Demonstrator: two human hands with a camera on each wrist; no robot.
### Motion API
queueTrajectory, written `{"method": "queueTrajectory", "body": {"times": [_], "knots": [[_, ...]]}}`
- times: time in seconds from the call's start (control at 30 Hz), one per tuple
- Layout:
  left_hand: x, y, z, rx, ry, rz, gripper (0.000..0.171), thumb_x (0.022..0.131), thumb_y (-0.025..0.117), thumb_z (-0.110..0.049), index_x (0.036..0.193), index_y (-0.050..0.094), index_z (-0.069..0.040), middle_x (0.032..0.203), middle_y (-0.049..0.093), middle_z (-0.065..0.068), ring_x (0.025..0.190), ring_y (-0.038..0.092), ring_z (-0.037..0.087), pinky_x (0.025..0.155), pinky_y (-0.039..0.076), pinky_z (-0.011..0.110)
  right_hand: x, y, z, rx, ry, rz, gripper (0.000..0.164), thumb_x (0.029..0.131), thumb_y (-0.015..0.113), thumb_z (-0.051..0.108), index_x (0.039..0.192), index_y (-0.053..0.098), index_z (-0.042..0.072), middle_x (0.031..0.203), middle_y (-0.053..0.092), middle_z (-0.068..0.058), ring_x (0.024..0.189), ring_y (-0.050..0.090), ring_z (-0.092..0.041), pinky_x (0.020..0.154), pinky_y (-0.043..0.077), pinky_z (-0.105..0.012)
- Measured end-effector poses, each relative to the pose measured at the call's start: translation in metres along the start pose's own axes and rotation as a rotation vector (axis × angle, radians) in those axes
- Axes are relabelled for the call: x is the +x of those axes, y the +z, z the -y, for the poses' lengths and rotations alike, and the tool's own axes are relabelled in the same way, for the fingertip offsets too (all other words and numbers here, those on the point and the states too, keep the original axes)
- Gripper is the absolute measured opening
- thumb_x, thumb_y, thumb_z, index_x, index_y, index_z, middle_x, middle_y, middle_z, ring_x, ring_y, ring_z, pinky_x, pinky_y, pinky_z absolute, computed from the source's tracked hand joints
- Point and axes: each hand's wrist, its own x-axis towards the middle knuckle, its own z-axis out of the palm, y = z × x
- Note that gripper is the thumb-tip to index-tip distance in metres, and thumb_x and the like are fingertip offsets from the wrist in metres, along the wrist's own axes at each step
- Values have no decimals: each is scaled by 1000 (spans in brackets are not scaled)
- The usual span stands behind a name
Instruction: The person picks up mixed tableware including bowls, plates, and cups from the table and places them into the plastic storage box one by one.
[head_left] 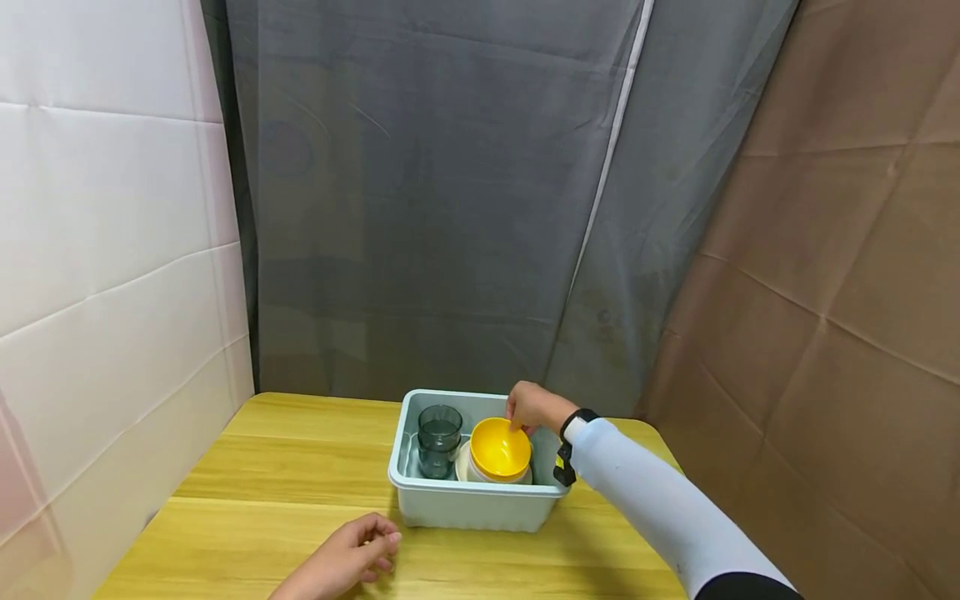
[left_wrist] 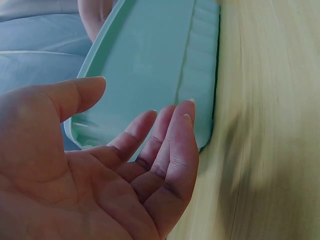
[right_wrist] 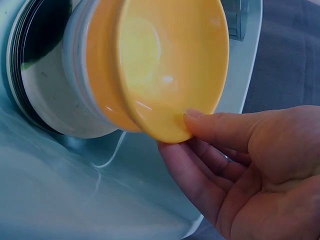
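Observation:
Inside a pale green plastic bin (head_left: 480, 507) on the table, my right hand (head_left: 534, 407) pinches the rim of a yellow bowl (head_left: 498, 450) between thumb and fingers. In the right wrist view the yellow bowl (right_wrist: 175, 60) tilts over other stacked bowls (right_wrist: 82, 55), with a stack of plates (right_wrist: 55, 95) beneath them. Two dark glass cups (head_left: 439, 437) stand stacked at the bin's left end. My left hand (head_left: 348, 554) hovers near the bin's front left corner, holding nothing. Its fingers (left_wrist: 172, 155) are loosely bent, apart from the bin's side.
The bin sits towards the back of a yellow wood-grain table (head_left: 300, 475). A grey curtain (head_left: 450, 208) hangs behind it. White cloth (head_left: 112, 208) hangs on the left and brown cloth (head_left: 840, 292) on the right.

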Motion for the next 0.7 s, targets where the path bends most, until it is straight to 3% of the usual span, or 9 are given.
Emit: {"method": "queueTrajectory", "body": {"times": [0.23, 0.53, 0.7], "knots": [[-2, -2, -2, -4, 0, -7, 32, 114, 63, -24, 125, 64, 7, 106, 69, 11, 95, 71, 25, 80, 63, 44, 13, 4, 2, 30, 77, -31, 15, 92, 89, 2, 82, 78, 5, 83, 73, -8, 70, 70, -23, 74, 67, -35], [-4, -1, 0, -17, 7, -8, 31, 115, 61, -23, 125, 64, 7, 106, 69, 10, 95, 70, 24, 81, 63, 46, 7, 6, 6, 8, 59, -21, 11, 94, 88, 3, 87, 80, 1, 84, 76, -12, 73, 76, -27, 75, 67, -35], [-3, 1, 2, -23, 9, -3, 33, 114, 63, -24, 125, 64, 7, 106, 69, 11, 95, 70, 25, 80, 62, 44, 10, 6, 3, -38, 90, -30, 11, 93, 88, 3, 86, 79, 2, 83, 75, -11, 69, 76, -25, 72, 67, -33]]}}
